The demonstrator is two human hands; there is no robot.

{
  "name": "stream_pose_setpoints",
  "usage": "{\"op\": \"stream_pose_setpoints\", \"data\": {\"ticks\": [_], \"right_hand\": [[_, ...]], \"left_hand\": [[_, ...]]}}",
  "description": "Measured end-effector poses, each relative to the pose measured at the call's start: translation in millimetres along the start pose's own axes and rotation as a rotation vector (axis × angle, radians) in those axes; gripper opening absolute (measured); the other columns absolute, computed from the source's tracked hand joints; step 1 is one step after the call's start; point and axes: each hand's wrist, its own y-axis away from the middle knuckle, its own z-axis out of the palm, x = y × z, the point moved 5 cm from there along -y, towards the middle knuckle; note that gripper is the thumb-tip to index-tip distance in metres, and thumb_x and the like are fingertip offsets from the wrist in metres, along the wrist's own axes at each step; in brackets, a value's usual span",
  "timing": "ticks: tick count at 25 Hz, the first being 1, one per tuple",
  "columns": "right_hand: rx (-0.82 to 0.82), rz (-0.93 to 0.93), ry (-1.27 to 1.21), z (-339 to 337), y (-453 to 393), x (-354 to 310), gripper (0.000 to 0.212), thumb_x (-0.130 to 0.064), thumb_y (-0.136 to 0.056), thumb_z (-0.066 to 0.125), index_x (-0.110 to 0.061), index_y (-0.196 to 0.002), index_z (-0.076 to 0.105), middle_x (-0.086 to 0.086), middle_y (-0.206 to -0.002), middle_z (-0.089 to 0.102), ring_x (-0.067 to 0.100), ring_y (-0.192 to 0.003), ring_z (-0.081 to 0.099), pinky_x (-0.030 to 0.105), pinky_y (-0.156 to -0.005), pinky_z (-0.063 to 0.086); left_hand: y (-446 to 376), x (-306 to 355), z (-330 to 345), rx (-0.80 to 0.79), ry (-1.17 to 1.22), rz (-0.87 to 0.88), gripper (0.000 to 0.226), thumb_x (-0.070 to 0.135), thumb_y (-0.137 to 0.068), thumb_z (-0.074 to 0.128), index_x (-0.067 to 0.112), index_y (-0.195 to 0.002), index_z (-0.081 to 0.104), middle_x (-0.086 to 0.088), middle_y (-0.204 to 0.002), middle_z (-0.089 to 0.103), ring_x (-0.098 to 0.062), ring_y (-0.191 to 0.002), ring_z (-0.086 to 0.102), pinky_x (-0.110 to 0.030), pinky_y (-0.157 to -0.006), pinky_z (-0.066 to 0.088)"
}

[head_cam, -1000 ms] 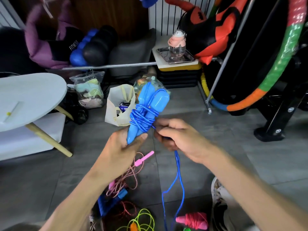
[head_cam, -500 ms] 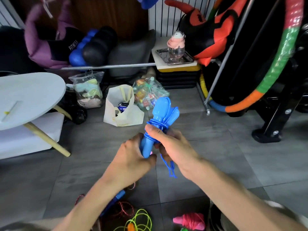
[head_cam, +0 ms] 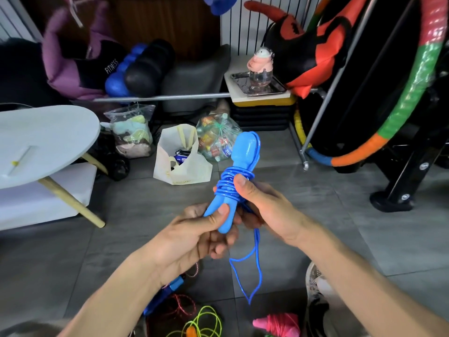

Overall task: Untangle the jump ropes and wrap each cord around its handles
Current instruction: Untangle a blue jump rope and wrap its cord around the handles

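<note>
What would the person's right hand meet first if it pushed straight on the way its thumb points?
The right hand would probably meet the coils of glossy blue cord wound around the blue plastic handles. Its thumb already rests there; depth beyond is unclear.

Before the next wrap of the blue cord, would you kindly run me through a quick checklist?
1. Left hand grips the blue handles: ok.
2. Right hand thumb pins the coils: ok.
3. Coils sit tight, none slipping: ok.
4. Blue cord fully wound: not ok, a loop hangs below.
5. Loop free of the floor ropes: cannot tell.
</note>
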Motion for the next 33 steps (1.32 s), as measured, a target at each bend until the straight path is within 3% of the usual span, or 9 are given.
{"op": "stream_pose_setpoints", "data": {"ticks": [4, 8, 10, 13, 17, 20, 25, 29, 33], "right_hand": [[0.144, 0.163, 0.267, 0.7, -4.5, 21.0, 0.079, -0.078, -0.085, 0.039, -0.002, -0.082, 0.061, 0.005, -0.062, 0.042, 0.012, -0.048, 0.035, 0.029, -0.049, 0.028], [0.043, 0.187, 0.675, 3.5, -1.1, 25.9, 0.028, -0.039, -0.094, 0.051, -0.018, -0.078, 0.056, -0.009, -0.061, 0.048, 0.007, -0.055, 0.043, 0.019, -0.048, 0.032], [0.054, 0.094, 0.849, 5.1, 2.8, 19.4, 0.027, -0.029, -0.097, 0.05, -0.02, -0.072, 0.046, -0.006, -0.061, 0.047, 0.008, -0.058, 0.046, 0.024, -0.049, 0.031], [0.075, -0.08, 1.225, 10.4, 7.3, 6.4, 0.021, -0.034, -0.096, 0.051, -0.02, -0.081, 0.052, 0.0, -0.079, 0.058, 0.024, -0.081, 0.056, 0.035, -0.061, 0.031], [-0.022, -0.234, 1.461, 4.4, 7.8, -14.6, 0.023, -0.045, -0.087, 0.059, -0.023, -0.082, 0.063, -0.002, -0.078, 0.063, 0.022, -0.076, 0.061, 0.03, -0.055, 0.035], [-0.14, -0.185, 1.439, -3.4, 4.1, -18.5, 0.032, -0.058, -0.081, 0.062, -0.026, -0.082, 0.062, -0.006, -0.072, 0.06, 0.015, -0.072, 0.057, 0.031, -0.062, 0.042], [-0.089, -0.289, 1.386, -7.3, -1.9, -26.3, 0.061, -0.079, -0.056, 0.068, -0.021, -0.066, 0.053, -0.008, -0.056, 0.053, 0.011, -0.062, 0.049, 0.03, -0.06, 0.039], [-0.36, 0.035, 0.658, -22.7, -9.7, -18.5, 0.031, -0.04, -0.067, 0.085, -0.017, -0.069, 0.065, -0.005, -0.057, 0.059, 0.013, -0.054, 0.043, 0.031, -0.052, 0.029], [-0.391, 0.13, -0.009, -37.7, -3.8, -22.5, 0.005, 0.006, -0.085, 0.057, 0.002, -0.085, 0.055, -0.003, -0.063, 0.064, 0.005, -0.052, 0.056, 0.014, -0.05, 0.041]], "left_hand": [[-5.2, 11.3, -25.3, 0.359, -0.505, 0.168, 0.022, 0.023, -0.097, 0.059, 0.006, -0.083, 0.064, -0.002, -0.06, 0.054, -0.009, -0.049, 0.041, -0.021, -0.047, 0.034], [-10.8, 13.8, -33.5, 0.536, -0.959, 0.224, 0.032, 0.023, -0.095, 0.057, 0.02, -0.065, 0.045, 0.01, -0.051, 0.046, -0.015, -0.048, 0.039, -0.024, -0.048, 0.03], [-12.3, 13.7, -40.1, 0.62, -1.166, 0.223, 0.03, 0.028, -0.095, 0.055, 0.022, -0.07, 0.039, 0.007, -0.057, 0.044, -0.024, -0.057, 0.044, -0.03, -0.051, 0.03], [-14.1, 5.1, -42.2, 0.525, -1.4, 0.181, 0.021, 0.03, -0.096, 0.053, 0.018, -0.084, 0.04, -0.003, -0.071, 0.056, -0.032, -0.07, 0.058, -0.035, -0.059, 0.036], [-13.1, -17.1, -15.1, 0.307, -1.691, 0.17, 0.016, 0.037, -0.098, 0.046, 0.023, -0.098, 0.042, -0.003, -0.086, 0.059, -0.027, -0.077, 0.059, -0.033, -0.067, 0.042], [-9.6, -15.4, -4.2, 0.163, -1.744, 0.212, 0.014, 0.039, -0.1, 0.042, 0.025, -0.103, 0.043, 0.004, -0.091, 0.056, -0.019, -0.085, 0.058, -0.029, -0.071, 0.042], [-3.1, -10.9, 3.6, -0.001, -1.617, 0.273, 0.006, 0.031, -0.097, 0.049, 0.027, -0.102, 0.05, 0.007, -0.104, 0.058, -0.018, -0.1, 0.058, -0.031, -0.084, 0.045], [9.7, -2.5, 22.5, -0.157, -1.423, 0.484, 0.005, 0.033, -0.095, 0.053, 0.028, -0.095, 0.051, 0.015, -0.09, 0.057, -0.003, -0.084, 0.056, -0.024, -0.074, 0.045], [21.4, 27.3, 29.4, -0.136, -1.034, 0.561, 0.013, 0.031, -0.095, 0.058, 0.018, -0.097, 0.06, 0.012, -0.079, 0.061, -0.006, -0.069, 0.057, -0.02, -0.062, 0.046]]}}
